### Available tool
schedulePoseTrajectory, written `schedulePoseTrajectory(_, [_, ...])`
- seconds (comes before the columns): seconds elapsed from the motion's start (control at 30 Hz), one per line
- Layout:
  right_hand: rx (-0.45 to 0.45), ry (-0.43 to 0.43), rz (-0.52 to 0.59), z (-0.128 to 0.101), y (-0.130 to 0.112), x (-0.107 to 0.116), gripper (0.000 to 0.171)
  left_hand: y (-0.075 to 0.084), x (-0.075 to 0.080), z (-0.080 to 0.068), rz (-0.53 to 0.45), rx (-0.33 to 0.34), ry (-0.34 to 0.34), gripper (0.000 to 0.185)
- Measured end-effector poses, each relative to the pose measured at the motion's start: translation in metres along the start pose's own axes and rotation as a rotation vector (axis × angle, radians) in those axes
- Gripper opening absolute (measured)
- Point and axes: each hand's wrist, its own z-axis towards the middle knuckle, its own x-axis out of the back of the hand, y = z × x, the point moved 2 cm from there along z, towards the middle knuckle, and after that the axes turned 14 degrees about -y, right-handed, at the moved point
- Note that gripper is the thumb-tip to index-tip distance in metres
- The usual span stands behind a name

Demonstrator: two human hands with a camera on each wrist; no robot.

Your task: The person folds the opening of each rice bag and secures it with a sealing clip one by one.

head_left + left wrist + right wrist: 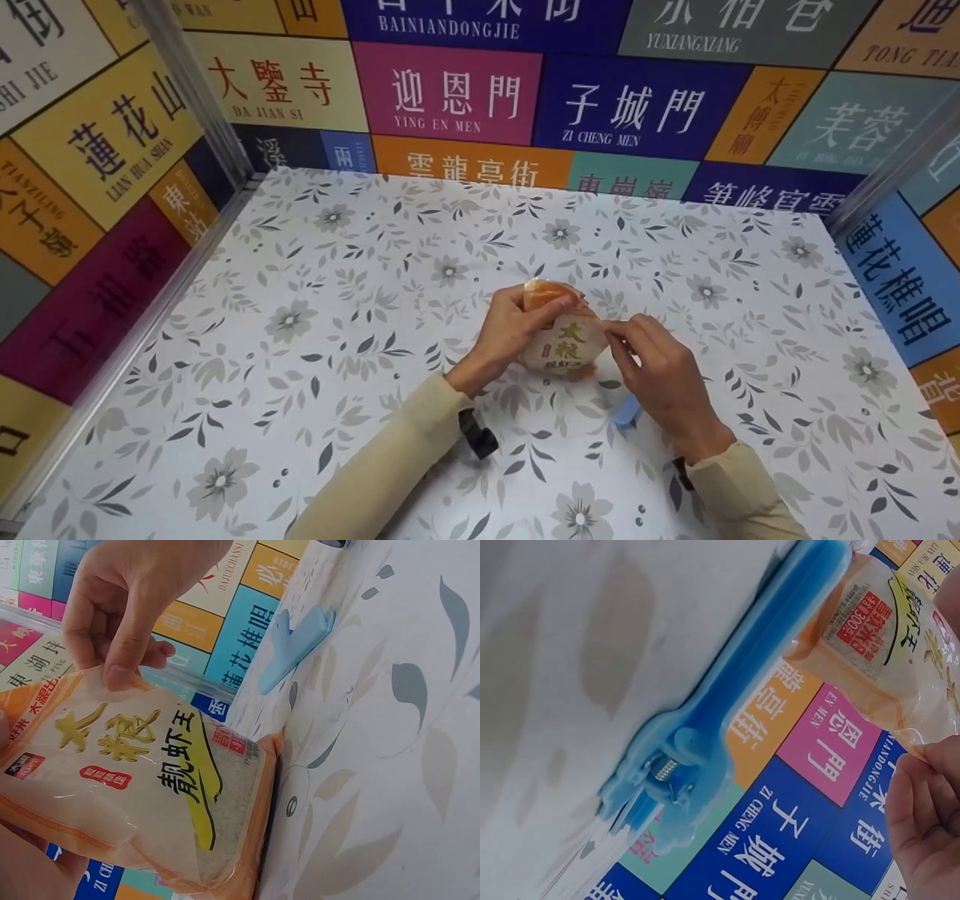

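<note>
A small plastic bag of rice (566,345), white with orange edges and gold lettering, stands upright on the table between both hands. My left hand (501,334) grips its upper left side, thumb across the front; in the left wrist view only parts of that hand show at the left edge. With thumb and fingertips my right hand (664,367) pinches the bag's upper right edge, seen also in the left wrist view. A light blue spring clip (727,697) lies on the table near the bag, partly hidden behind the right hand in the head view (626,412).
The table (360,450) has a white cover with grey flowers and leaves. Panels of coloured signs with Chinese lettering (450,90) stand along its back and sides. Dark straps (478,435) sit on the wrists over beige sleeves (390,465).
</note>
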Motion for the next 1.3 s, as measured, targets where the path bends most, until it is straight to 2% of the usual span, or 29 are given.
schedulePoseTrajectory(0.17, [-0.003, -0.004, 0.009, 0.001, 0.001, -0.001, 0.015, 0.001, 0.000, 0.000, 0.011, -0.013, 0.008, 0.021])
schedulePoseTrajectory(0.43, [-0.094, 0.002, 0.129, 0.006, 0.003, -0.003, 0.006, -0.001, -0.002, 0.003, -0.008, 0.040, 0.066, 0.023])
schedulePoseTrajectory(0.57, [-0.168, -0.037, 0.217, 0.009, 0.002, -0.003, 0.006, 0.000, -0.004, 0.003, -0.018, 0.037, 0.075, 0.024])
schedulePoseTrajectory(0.7, [-0.220, -0.072, 0.339, 0.015, 0.001, -0.004, 0.017, 0.001, -0.007, 0.002, -0.031, 0.014, 0.068, 0.024])
schedulePoseTrajectory(0.87, [-0.213, -0.052, 0.427, 0.022, -0.001, -0.007, 0.019, 0.000, -0.011, 0.002, -0.036, -0.019, 0.069, 0.025])
schedulePoseTrajectory(1.07, [-0.207, -0.044, 0.446, 0.024, -0.003, -0.010, 0.017, 0.001, -0.015, 0.003, -0.028, -0.027, 0.111, 0.024])
schedulePoseTrajectory(1.3, [-0.164, -0.019, 0.463, 0.024, -0.003, -0.014, 0.015, 0.000, -0.013, 0.002, 0.013, -0.024, 0.102, 0.027])
